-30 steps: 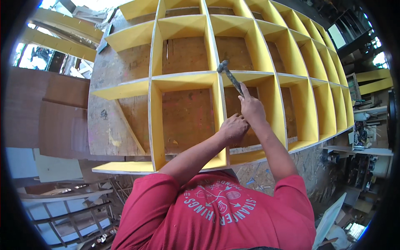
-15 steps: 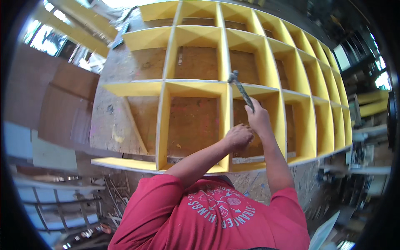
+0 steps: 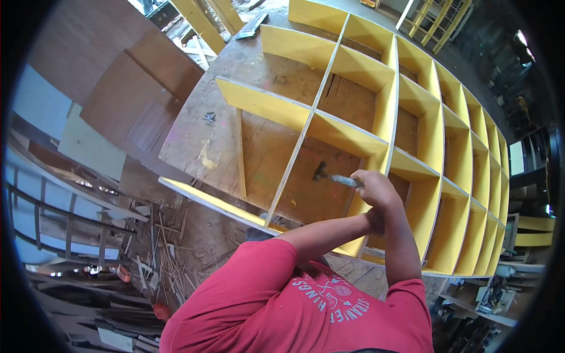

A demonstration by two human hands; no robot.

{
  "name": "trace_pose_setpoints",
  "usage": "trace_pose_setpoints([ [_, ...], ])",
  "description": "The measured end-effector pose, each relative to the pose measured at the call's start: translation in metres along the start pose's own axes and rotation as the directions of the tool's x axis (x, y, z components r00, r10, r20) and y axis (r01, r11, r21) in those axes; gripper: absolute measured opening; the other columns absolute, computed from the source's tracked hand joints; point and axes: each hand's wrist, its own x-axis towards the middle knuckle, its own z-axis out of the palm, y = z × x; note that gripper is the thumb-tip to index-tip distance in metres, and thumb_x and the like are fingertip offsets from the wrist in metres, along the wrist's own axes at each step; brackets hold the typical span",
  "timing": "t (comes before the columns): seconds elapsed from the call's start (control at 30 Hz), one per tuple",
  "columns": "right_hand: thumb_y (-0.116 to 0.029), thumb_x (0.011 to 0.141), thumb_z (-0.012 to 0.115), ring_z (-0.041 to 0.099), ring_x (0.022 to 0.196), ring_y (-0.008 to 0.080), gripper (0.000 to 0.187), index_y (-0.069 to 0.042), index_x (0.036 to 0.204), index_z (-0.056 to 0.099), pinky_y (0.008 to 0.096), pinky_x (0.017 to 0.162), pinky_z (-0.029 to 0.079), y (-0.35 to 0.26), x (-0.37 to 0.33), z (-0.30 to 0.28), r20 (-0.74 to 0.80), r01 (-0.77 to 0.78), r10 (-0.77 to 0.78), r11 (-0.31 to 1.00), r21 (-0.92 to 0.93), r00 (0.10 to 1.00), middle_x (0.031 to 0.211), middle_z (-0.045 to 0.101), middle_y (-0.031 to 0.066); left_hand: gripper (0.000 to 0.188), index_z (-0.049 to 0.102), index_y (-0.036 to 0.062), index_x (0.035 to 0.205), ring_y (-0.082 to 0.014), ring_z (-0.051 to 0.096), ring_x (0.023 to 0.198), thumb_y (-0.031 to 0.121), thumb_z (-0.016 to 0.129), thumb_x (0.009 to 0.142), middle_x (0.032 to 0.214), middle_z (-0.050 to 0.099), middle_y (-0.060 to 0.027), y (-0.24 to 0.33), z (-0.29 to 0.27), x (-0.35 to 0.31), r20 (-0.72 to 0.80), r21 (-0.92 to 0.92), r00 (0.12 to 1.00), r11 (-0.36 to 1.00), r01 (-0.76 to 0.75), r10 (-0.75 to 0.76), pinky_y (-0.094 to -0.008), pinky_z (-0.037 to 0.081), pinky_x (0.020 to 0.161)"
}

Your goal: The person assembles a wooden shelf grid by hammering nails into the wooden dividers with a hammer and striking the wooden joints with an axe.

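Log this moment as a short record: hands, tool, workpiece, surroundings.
right hand: right hand grips a hammer, head over a compartment floor
left hand: left hand tucked under the right wrist; hold unclear
workpiece: yellow grid shelf lying flat on a worn wooden table
surroundings: wood scraps on the floor, brown boards at left

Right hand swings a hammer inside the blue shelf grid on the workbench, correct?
Not quite: the shelf grid is yellow, not blue, as the head view shows. The rest holds: the right hand holds the hammer inside a compartment, on the workbench.
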Motion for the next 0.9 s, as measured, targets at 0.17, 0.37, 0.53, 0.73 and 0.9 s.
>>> trace_pose_setpoints([
  [0.17, -0.005, 0.091, 0.077, 0.077, 0.106, 0.0399, 0.038, -0.006, 0.129, 0.076, 0.0465, 0.096, 0.059, -0.05, -0.017, -0.014, -0.096, -0.064, 0.08, 0.984, 0.166, 0.992, 0.118, 0.079, 0.0206, 0.023, 0.077, 0.0073, 0.112, -0.0365, 0.068, 0.124, 0.011, 0.071, 0.091, 0.128, 0.073, -0.0209, 0.031, -0.044, -0.046, 0.357, 0.397, 0.933, 0.898, -0.192, 0.042, -0.0482, 0.051, 0.111],
  [0.37, -0.007, 0.098, 0.077, 0.063, 0.074, 0.0103, 0.046, -0.006, 0.143, 0.069, 0.0301, 0.069, 0.051, -0.124, -0.043, 0.01, -0.376, -0.049, 0.285, 0.848, 0.528, 0.882, 0.09, 0.074, 0.0066, 0.012, 0.074, 0.0025, 0.097, -0.0448, 0.071, 0.099, 0.008, 0.067, 0.088, 0.106, 0.075, -0.0198, 0.091, -0.178, -0.152, 0.441, 0.279, 0.889, 0.96, -0.005, -0.124, -0.0556, 0.055, 0.089],
  [0.53, -0.011, 0.1, 0.081, 0.055, 0.075, 0.0053, 0.042, -0.005, 0.14, 0.071, 0.0247, 0.067, 0.045, -0.208, -0.029, 0.071, -0.38, 0.088, 0.452, 0.544, 0.834, 0.807, 0.086, 0.065, -0.0018, 0.019, 0.075, 0.0024, 0.107, -0.0435, 0.072, 0.102, 0.018, 0.071, 0.097, 0.102, 0.076, -0.0199, 0.105, -0.298, -0.233, 0.227, 0.209, 0.922, 0.941, 0.268, -0.313, -0.0522, 0.056, 0.09],
  [0.73, -0.006, 0.102, 0.077, 0.063, 0.074, 0.0066, 0.049, 0.0, 0.149, 0.062, 0.0238, 0.066, 0.049, -0.29, -0.003, 0.122, -0.256, 0.116, 0.35, 0.375, 0.92, 0.901, 0.09, 0.071, 0.0031, 0.013, 0.074, 0.0, 0.103, -0.0283, 0.077, 0.09, 0.005, 0.082, 0.093, 0.094, 0.078, -0.0149, 0.116, -0.407, -0.353, -0.279, 0.072, 0.859, 0.883, 0.464, -0.429, -0.0406, 0.059, 0.083],
  [0.9, -0.003, 0.101, 0.07, 0.068, 0.081, 0.0107, 0.048, 0.0, 0.148, 0.063, 0.0283, 0.076, 0.055, -0.338, 0.033, 0.151, -0.224, 0.073, 0.294, 0.448, 0.891, 0.929, 0.094, 0.073, 0.0076, 0.016, 0.075, -0.0004, 0.1, -0.0223, 0.075, 0.084, 0.009, 0.085, 0.092, 0.091, 0.078, -0.0125, 0.126, -0.444, -0.447, -0.459, 0.214, 0.794, 0.818, 0.534, -0.399, -0.0371, 0.059, 0.079],
])
